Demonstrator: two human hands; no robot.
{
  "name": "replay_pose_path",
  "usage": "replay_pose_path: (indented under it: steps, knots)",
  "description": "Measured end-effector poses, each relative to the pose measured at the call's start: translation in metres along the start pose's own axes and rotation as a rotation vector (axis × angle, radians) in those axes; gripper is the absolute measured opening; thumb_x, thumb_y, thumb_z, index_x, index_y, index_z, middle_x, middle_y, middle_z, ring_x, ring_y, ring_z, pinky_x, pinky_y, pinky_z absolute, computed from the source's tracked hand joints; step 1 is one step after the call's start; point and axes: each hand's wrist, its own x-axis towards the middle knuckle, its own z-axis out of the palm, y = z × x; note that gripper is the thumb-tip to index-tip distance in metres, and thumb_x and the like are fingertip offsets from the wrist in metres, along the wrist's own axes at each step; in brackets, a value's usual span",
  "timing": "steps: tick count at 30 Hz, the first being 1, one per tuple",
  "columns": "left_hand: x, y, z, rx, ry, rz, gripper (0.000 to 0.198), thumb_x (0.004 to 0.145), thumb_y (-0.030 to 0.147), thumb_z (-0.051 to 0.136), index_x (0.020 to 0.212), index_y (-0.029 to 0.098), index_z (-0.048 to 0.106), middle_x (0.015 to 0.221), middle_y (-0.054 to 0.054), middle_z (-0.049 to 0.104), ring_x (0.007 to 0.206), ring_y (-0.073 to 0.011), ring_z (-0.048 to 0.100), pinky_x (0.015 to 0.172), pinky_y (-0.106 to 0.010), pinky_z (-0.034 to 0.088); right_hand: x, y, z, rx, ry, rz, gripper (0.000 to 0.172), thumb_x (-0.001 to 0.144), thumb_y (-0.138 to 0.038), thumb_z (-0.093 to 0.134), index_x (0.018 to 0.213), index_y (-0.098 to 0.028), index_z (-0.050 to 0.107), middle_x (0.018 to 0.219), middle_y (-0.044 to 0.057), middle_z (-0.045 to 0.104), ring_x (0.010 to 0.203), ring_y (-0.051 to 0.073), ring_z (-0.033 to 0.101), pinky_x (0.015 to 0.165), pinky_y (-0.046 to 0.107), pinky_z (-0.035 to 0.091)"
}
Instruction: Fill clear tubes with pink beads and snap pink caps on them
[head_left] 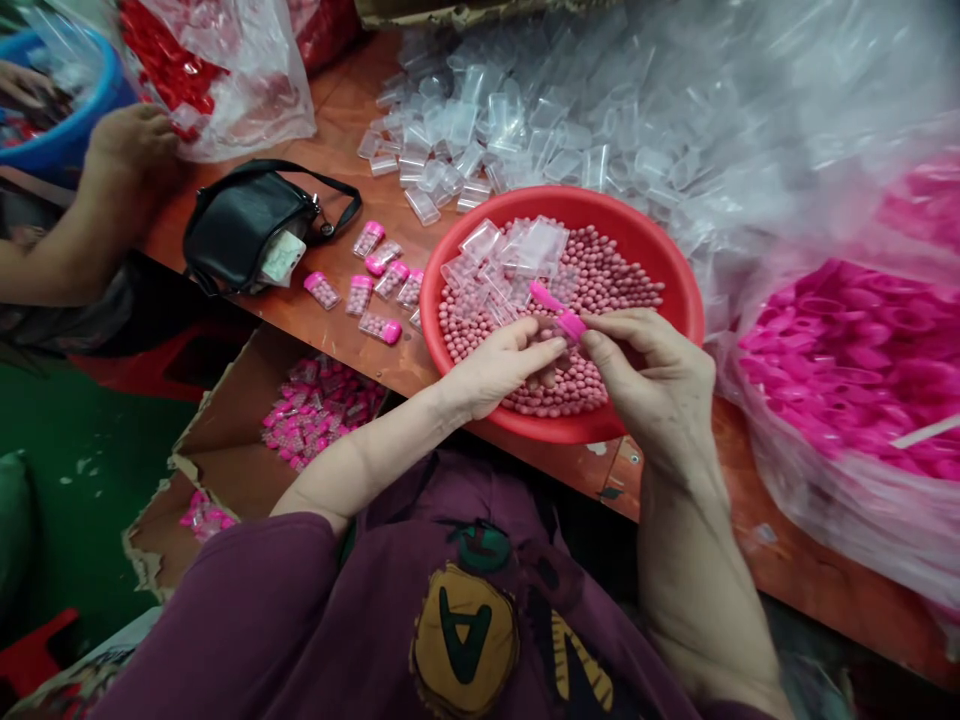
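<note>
Right hand: I saw the person's right hand [652,380] closed in a pinch, thumb and forefinger gripping a narrow bright-pink plastic lid [559,313].
Left hand: The left hand [502,368] lay just below that lid, its fingers loosely curled; I could not tell whether it gripped anything.
Basin: Both hands hovered over a round red plastic basin [581,198] filled with small, glossy pink beads [600,285], with clear plastic boxes [517,250] lying on top.
Table: On the orange-brown wooden tabletop [330,245] lay a heap of clear plastic boxes [442,130], pink-lidded boxes filled with beads [360,295] and a black zip pouch [240,225].
Right side: A clear bag of bright-pink lids [847,360] sat beside the basin.
Below: A torn cardboard carton [225,470] held pink packs, above a green floor [82,520].
Nearby: A co-worker's hand [135,140] rested at the upper left, near a blue plastic tub [67,110].
</note>
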Motion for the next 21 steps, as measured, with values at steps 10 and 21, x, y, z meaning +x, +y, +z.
replay_pose_path:
  steps: [10,21]
  knots:
    - [0.001,0.0,0.006,-0.049,0.094,0.034,0.006,0.101,0.02,0.076,0.101,0.017,0.071,0.084,0.003,0.061,0.067,-0.0073,0.055,0.068,-0.023,0.046,-0.015,-0.007,0.007,-0.247,-0.061,-0.22,0.027,0.109,-0.023,0.061,0.125,-0.03,0.081,0.122,0.012,0.082,0.113,0.031,0.079,0.101,0.054,0.067]
    - [0.0,-0.002,-0.001,-0.016,0.012,0.054,0.018,0.098,0.024,0.08,0.112,0.014,0.073,0.085,0.002,0.066,0.07,-0.0064,0.06,0.068,-0.021,0.049,0.002,-0.005,-0.008,0.015,-0.131,0.043,0.02,0.097,-0.039,0.086,0.113,-0.028,0.082,0.098,0.003,0.081,0.085,0.022,0.075,0.08,0.039,0.064]
